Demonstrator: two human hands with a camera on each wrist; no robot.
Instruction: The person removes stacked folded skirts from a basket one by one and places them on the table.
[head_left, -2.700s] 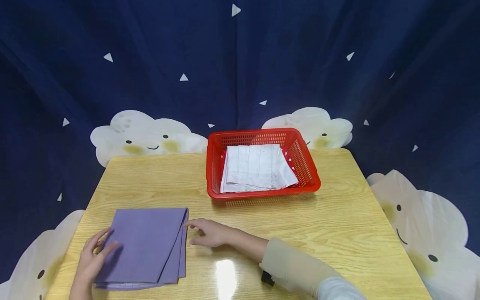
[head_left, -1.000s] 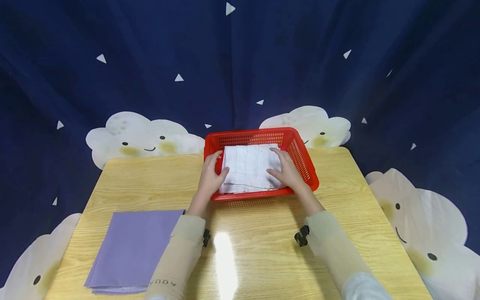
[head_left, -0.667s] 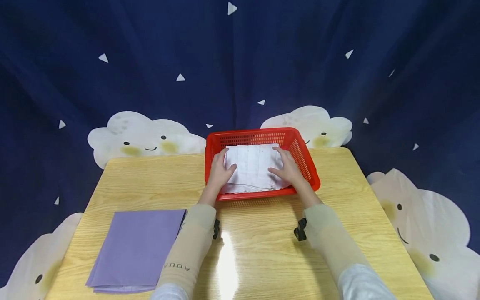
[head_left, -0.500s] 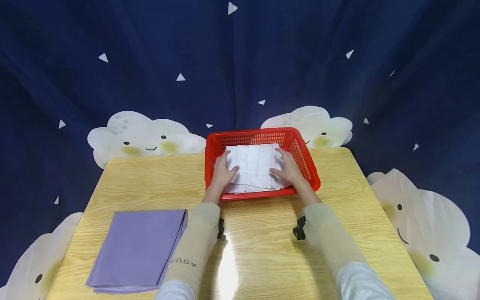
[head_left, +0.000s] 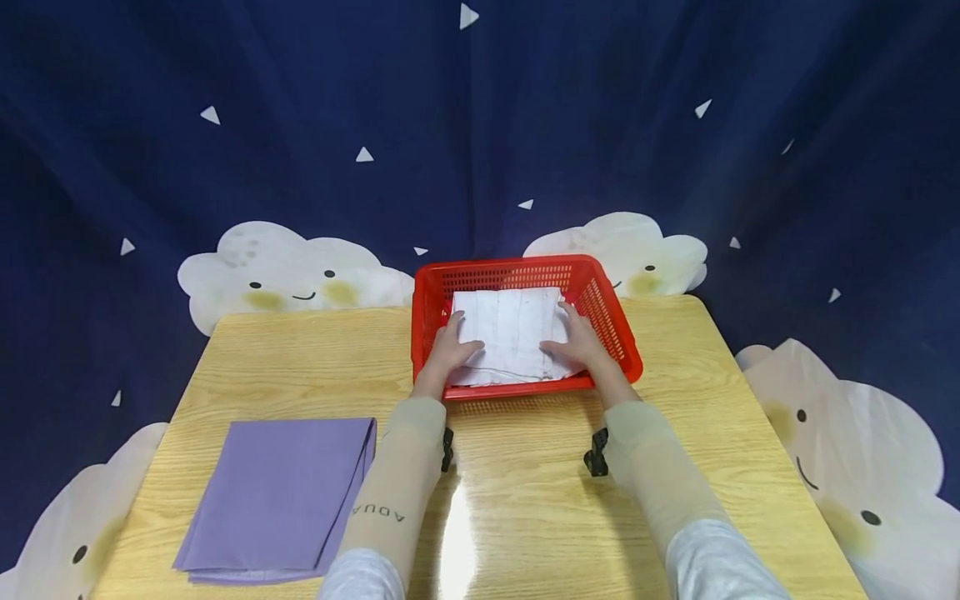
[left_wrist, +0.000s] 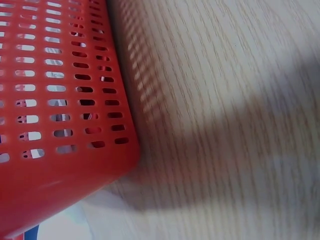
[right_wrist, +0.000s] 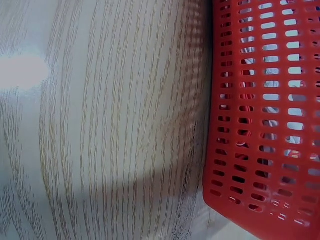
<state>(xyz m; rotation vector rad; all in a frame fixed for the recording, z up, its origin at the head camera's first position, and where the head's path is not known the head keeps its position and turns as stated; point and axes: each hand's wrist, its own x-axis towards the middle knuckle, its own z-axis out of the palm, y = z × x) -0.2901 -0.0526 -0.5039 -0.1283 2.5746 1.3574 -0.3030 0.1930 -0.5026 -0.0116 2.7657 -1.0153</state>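
In the head view, a red plastic basket holds a folded white cloth with crease lines. My left hand reaches over the front rim at the cloth's left side, its thumb spread over the white surface. On the opposite side, my right hand has its thumb and index fingertip at the cloth's right part. Thumb and fingers stand apart on both hands; some fingers are hidden. Both wrist views show only the basket's slotted wall and the tabletop, with neither hand visible.
A folded purple cloth lies at the front left of the wooden table, beside my left forearm. Some red fabric shows in the basket around the white cloth. Behind the table hangs a dark blue curtain with clouds.
Both hands have left the purple cloth's area and come into the basket. Lately the left hand has shifted right and inward over the white cloth; the right hand has barely moved.
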